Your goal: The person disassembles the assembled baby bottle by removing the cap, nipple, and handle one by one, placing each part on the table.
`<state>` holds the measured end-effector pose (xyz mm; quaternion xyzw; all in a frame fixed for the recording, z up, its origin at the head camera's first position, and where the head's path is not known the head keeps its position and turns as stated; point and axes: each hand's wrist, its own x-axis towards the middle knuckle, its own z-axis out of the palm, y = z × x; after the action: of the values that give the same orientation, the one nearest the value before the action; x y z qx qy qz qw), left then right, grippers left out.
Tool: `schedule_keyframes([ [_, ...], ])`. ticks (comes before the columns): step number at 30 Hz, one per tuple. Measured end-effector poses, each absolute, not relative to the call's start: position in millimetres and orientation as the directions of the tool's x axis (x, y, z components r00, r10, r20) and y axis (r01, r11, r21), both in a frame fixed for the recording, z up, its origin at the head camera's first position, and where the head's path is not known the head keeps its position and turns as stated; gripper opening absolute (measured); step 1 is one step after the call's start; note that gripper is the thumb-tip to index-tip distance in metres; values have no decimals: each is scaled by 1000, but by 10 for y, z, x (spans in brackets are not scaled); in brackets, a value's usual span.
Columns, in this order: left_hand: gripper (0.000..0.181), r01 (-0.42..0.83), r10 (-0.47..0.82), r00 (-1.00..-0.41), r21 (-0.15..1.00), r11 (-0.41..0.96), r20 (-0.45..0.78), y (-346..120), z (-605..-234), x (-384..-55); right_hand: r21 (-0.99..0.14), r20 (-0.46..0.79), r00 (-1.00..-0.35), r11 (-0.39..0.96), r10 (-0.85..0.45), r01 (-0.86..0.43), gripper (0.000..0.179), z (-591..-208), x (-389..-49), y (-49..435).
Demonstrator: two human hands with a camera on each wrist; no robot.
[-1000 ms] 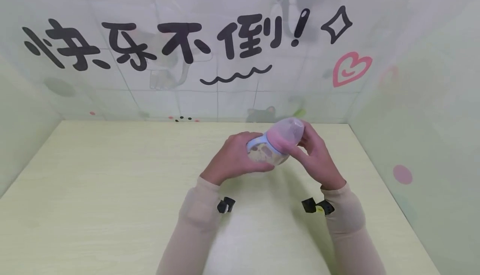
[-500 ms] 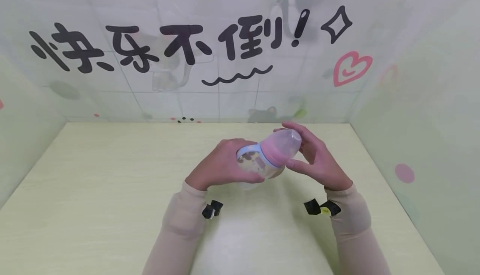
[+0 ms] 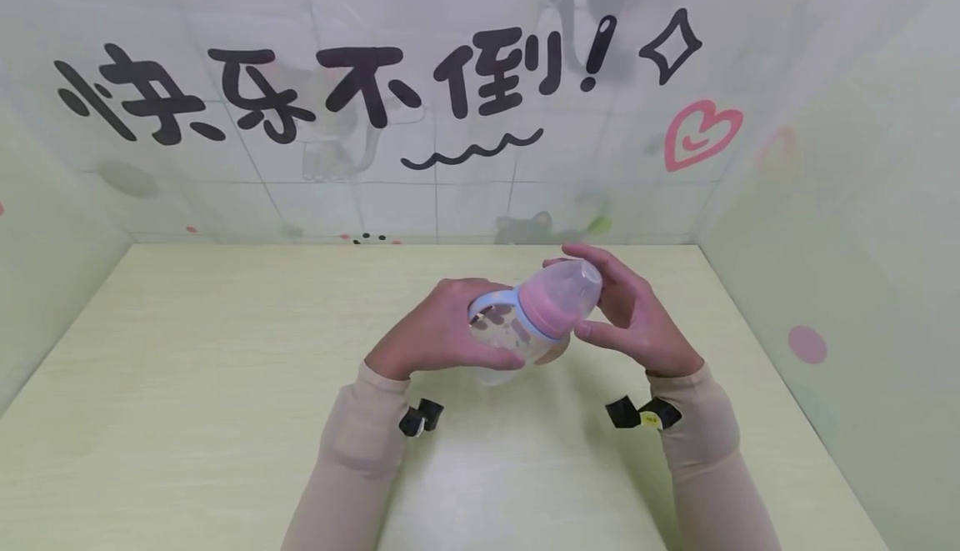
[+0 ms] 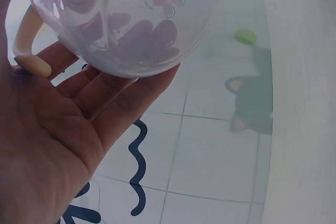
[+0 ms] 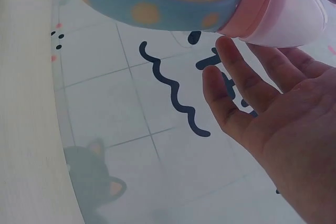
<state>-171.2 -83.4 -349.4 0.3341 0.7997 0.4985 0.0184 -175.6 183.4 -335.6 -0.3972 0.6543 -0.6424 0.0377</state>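
A baby bottle (image 3: 508,330) with a pink collar (image 3: 542,309) and a clear dome cap (image 3: 579,280) tilts above the table, cap end up and to the right. My left hand (image 3: 431,334) grips its clear, patterned body, thumb in front and fingers behind. A blue handle (image 5: 149,13) with orange spots runs along the side. Close about the cap, my right hand (image 3: 648,322) has its fingers spread and slightly bent, thumb beside the collar. Whether these fingers touch the cap cannot be told. In the left wrist view the bottle's rounded base (image 4: 131,51) lies over the left fingers.
The pale wood-grain table (image 3: 225,401) stretches beneath both hands. Behind it stands a tiled wall (image 3: 337,201) with black lettering and a pink heart (image 3: 701,136). Pale side walls (image 3: 847,284) close in the table at left and right.
Over the last second, the bottle and left hand have moved left and nearer to me. The right hand's fingers have loosened from the cap. In the last half second, little has moved.
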Motion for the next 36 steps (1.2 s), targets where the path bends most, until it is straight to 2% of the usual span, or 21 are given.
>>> schedule_keyframes([
  [13,46,526,552,-775,798,294,308,-838,-3496,-1733,-858,479,-687,-127,-547,-497,70,-3358,-1769,1817],
  [20,47,524,521,-794,789,322,314,-843,-3522,-1757,-878,442,-749,-67,-493,-474,69,-3348,-1760,1812],
  [24,45,503,508,-807,801,325,302,-848,-3535,-1767,-878,446,-764,-61,-466,-475,69,-3348,-1769,1807],
  [36,45,491,505,-816,797,351,281,-862,-3576,-1812,-870,490,-794,-140,-360,-473,68,-3299,-1762,1836],
])
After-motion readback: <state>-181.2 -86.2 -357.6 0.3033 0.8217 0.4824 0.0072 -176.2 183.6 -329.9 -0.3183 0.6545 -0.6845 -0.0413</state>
